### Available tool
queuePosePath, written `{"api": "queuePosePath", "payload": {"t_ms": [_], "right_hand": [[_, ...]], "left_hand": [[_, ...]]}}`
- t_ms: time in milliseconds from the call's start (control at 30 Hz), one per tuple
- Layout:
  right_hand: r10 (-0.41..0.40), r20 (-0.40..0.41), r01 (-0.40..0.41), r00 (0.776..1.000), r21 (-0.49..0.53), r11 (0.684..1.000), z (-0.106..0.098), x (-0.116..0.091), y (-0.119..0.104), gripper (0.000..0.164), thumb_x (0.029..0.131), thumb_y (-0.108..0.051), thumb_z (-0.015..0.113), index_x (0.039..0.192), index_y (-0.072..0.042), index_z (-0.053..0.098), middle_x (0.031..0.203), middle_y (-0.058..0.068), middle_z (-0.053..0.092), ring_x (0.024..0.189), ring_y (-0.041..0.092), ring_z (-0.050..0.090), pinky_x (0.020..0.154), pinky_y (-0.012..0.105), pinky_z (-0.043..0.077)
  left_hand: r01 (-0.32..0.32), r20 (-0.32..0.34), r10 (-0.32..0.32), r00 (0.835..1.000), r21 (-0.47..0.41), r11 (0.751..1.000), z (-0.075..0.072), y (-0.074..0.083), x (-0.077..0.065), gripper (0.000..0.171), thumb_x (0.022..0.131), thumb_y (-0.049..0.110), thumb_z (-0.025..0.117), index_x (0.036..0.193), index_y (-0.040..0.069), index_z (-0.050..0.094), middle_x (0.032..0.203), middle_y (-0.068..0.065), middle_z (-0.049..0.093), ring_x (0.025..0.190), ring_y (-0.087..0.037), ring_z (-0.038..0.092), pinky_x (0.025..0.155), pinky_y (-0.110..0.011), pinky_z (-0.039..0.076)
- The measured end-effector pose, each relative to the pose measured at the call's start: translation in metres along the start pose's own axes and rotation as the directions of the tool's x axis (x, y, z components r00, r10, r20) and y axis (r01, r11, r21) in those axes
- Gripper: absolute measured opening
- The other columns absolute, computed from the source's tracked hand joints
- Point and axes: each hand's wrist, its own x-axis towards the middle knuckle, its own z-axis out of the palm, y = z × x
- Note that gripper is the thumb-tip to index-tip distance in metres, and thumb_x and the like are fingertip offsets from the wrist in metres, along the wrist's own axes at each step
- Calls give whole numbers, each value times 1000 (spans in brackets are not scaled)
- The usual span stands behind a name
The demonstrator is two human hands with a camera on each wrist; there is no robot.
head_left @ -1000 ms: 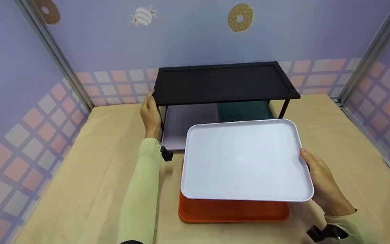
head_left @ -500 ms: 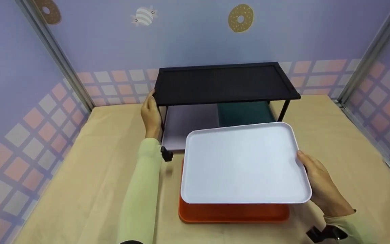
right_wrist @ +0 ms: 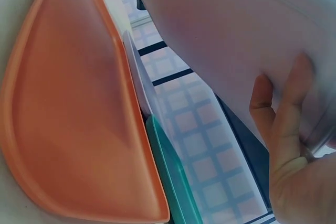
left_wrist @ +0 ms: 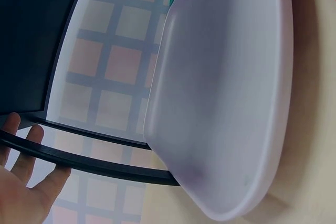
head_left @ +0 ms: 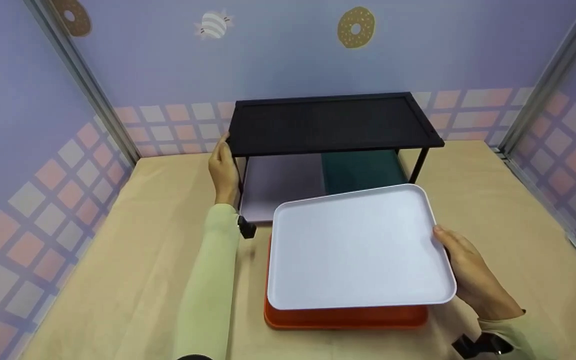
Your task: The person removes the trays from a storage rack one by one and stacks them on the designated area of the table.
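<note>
— Right hand (head_left: 468, 272)? 
— Gripping white tray's (head_left: 358, 250) right edge, lifted above orange tray (head_left: 343, 317), clear of black rack (head_left: 328, 122).
— Left hand (head_left: 223, 170)? 
— Holding rack's left front corner; lilac and green trays beneath.

Held tray (head_left: 358, 245) above table tray (head_left: 343, 316), before rack (head_left: 328, 122)

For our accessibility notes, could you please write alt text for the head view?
A right hand holds a white tray by its edge above an orange tray. The left hand grips a black shelf rack standing on the table.
</note>
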Motion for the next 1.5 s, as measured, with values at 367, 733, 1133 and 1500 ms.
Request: {"api": "queuePosePath", "payload": {"t_ms": [367,733,1133,1500], "right_hand": [[23,59,-24,998,5,1000,2,1,3,47,112,-39,38,140,-1,40,110,2,65,98,16,67,86,37,57],[108,-6,-108,994,-77,991,6,2,6,70,112,-39,37,159,7,13,133,9,48,109,9,58,92,28,51],[110,43,-107,993,-76,991,7,4,9,68,112,-37,37,158,7,15,130,7,52,109,11,60,92,31,52],[150,31,-147,988,-83,986,8,6,11,70,112,-38,38,159,7,14,137,12,47,111,11,58,94,29,50]], "left_hand": [[5,5,-5,1000,0,1000,0,-1,0,44,111,23,36,144,10,61,126,-13,66,49,-3,22,67,-26,30],[14,6,-14,1000,10,1000,-1,-1,-1,44,112,26,35,145,12,60,74,4,45,46,-1,22,52,-21,24],[27,30,-28,999,18,999,-5,9,-7,44,111,23,34,146,9,58,90,-5,57,47,-1,22,55,-22,26],[2,19,-2,1000,10,1000,-1,-1,0,44,112,24,34,145,11,60,91,-4,55,50,-3,22,65,-26,30]]}}
